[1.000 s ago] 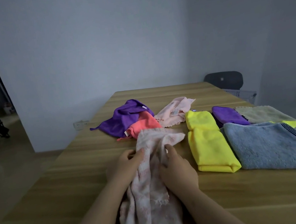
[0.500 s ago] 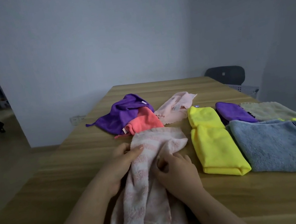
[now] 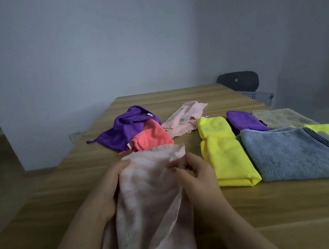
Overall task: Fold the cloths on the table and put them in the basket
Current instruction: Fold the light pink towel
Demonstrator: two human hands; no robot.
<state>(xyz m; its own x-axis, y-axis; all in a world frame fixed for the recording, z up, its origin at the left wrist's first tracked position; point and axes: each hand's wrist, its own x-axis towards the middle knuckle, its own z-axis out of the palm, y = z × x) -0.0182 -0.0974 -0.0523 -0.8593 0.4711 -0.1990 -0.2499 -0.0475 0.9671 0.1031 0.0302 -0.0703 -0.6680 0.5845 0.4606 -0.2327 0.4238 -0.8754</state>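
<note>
Progress early: both hands, left hand [image 3: 109, 187] and right hand [image 3: 197, 173], grip pale pink towel [image 3: 150, 202] mid-fold; purple cloth [image 3: 121, 129], coral cloth [image 3: 152, 137] unfolded, basket unseen.

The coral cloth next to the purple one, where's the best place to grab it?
Probably the coral cloth at its near left corner by the white tag, coming from the front: that bunched corner is bare, while its far edge touches the purple cloth.

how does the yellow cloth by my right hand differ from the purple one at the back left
The yellow cloth lies folded in a neat long rectangle; the purple cloth is a crumpled heap. Yellow sits alone beside the grey towel; purple is partly covered by the coral cloth. Both rest on the table, untouched.
</note>
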